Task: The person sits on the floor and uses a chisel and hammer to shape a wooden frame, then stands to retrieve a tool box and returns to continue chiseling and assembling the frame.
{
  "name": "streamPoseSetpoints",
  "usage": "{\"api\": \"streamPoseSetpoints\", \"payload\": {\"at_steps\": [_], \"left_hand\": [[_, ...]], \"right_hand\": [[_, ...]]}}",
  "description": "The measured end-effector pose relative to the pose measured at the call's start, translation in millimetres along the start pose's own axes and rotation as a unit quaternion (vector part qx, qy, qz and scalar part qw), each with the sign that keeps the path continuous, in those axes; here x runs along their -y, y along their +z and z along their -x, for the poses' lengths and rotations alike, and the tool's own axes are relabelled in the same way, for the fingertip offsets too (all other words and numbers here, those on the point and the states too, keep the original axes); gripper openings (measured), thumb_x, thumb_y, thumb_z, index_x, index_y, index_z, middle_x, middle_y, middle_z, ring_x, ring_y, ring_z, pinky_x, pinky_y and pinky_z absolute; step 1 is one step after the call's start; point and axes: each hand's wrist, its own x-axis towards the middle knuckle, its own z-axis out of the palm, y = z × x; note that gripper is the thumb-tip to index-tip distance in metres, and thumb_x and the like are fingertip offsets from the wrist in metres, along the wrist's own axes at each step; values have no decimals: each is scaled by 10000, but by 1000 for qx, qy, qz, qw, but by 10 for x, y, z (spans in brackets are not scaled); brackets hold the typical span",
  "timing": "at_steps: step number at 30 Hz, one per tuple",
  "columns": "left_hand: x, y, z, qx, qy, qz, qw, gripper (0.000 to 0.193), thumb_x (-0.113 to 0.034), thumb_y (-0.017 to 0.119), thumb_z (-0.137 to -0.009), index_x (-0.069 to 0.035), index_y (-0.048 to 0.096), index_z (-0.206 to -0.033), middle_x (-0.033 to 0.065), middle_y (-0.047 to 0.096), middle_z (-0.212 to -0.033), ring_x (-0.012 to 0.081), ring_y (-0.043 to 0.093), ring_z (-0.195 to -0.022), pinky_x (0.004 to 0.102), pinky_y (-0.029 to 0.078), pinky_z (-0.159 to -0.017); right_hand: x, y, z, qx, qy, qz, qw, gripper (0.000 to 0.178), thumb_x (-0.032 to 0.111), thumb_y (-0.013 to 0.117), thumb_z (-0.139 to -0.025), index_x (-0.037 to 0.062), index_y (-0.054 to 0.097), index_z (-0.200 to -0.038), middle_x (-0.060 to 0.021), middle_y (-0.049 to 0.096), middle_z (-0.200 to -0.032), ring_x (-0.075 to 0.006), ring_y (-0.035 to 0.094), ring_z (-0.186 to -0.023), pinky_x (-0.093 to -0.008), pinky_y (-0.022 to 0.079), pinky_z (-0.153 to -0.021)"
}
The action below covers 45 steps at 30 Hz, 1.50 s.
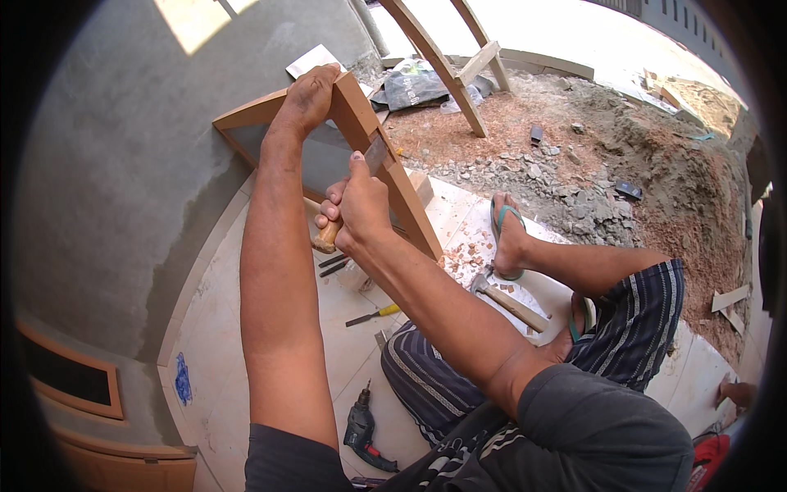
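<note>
A wooden frame [414, 209] with a grey pane [328, 160] stands tilted on the tiled floor, close to the wall. My left hand [311, 98] is closed over its upper corner. In my right hand [363, 205] is a chisel [376, 154], its wide metal blade against the frame's edge just below a notch. The chisel's wooden handle end [326, 238] sticks out under my fingers, and my thumb lies along the upper part. Whether the blade's tip is cutting in cannot be seen.
A hammer [515, 305] lies by my sandalled foot [510, 238], near scattered wood chips [469, 252]. A yellow-handled chisel [373, 315] and a power drill [361, 430] rest on the tiles. Rubble [566, 193] and wooden legs [434, 61] are beyond.
</note>
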Motion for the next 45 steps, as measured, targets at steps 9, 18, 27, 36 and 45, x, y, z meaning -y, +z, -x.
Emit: {"api": "streamPoseSetpoints", "payload": {"at_steps": [9, 18, 27, 36, 45], "left_hand": [[209, -39, -134, 13, 0, -1, 1000, 553, -445, 408, -1090, -46, 640, -1394, 172, 645, -1414, 308, 586, -1303, 387, 429, -1137], [201, -34, -144, -4, 15, -22, 1000, 575, -476, 392, -1088, -52, 651, -1376, 171, 651, -1405, 329, 587, -1299, 404, 416, -1150], [-29, 236, 79, -56, 21, -84, 995, 524, -435, 269, -1103, -240, 698, -1332, 102, 681, -1365, 279, 624, -1276, 511, 384, -1187], [-21, 87, 81, -64, 41, -60, 995, 591, -533, 404, -1059, -75, 693, -1297, 159, 706, -1294, 290, 646, -1197, 431, 487, -1067], [193, 114, -39, -70, 11, -13, 997, 587, -532, 419, -1051, -108, 665, -1374, 123, 684, -1345, 258, 636, -1197, 399, 463, -1081]], "right_hand": [[-43, -269, 1, 4, 16, 28, 999, 378, 434, 441, -1110, 107, 385, -927, -23, 407, -641, -140, 385, -466, -366, 401, -452], [-115, -380, -16, -34, -53, 165, 984, 358, 402, 525, -1099, 92, 409, -959, -12, 400, -589, -123, 414, -409, -315, 408, -377], [942, -1354, -63, 80, -208, 528, 820, 231, 281, 574, -1105, 61, 625, -1059, 13, 529, -690, -43, 483, -606, -248, 411, -540], [1440, -837, -328, 92, -374, 784, 487, 269, 287, 608, -1064, 34, 580, -976, -243, 652, -733, -464, 654, -691, -512, 476, -603], [1327, -770, -349, 59, -417, 806, 415, 297, 333, 564, -1071, 57, 563, -963, -222, 655, -699, -478, 658, -694, -567, 486, -618]]}}
